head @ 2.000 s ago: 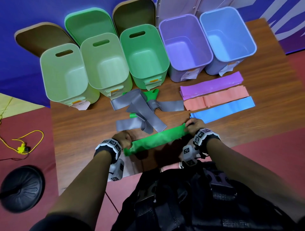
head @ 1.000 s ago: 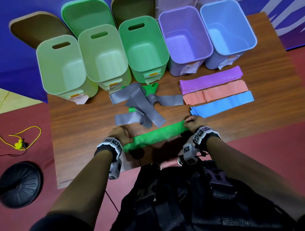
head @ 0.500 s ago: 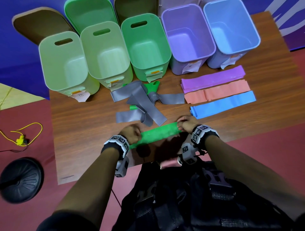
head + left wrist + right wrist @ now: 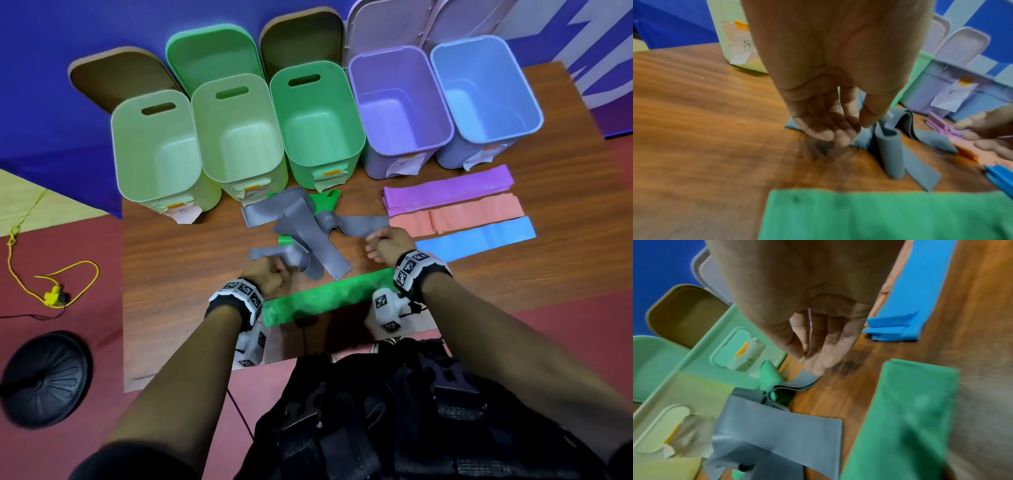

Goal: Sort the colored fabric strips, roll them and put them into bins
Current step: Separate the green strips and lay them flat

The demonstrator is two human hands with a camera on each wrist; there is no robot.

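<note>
1. Green strip (image 4: 329, 297) lies flat at the near edge of the wooden table (image 4: 191, 253), released. Left hand (image 4: 265, 275) and right hand (image 4: 387, 245) hover over the grey strips (image 4: 308, 233), holding nothing. Five bins (image 4: 318, 126) stand behind, all seemingly bare inside.
2. Left wrist view: fingers (image 4: 826, 128) loosely curled, empty. Likely best to take one grey end only.
3. Right wrist view: fingers (image 4: 824, 352) relaxed above a grey end; another green piece (image 4: 769, 373) is tangled in, so lift slowly. Red floor, blue wall.
</note>
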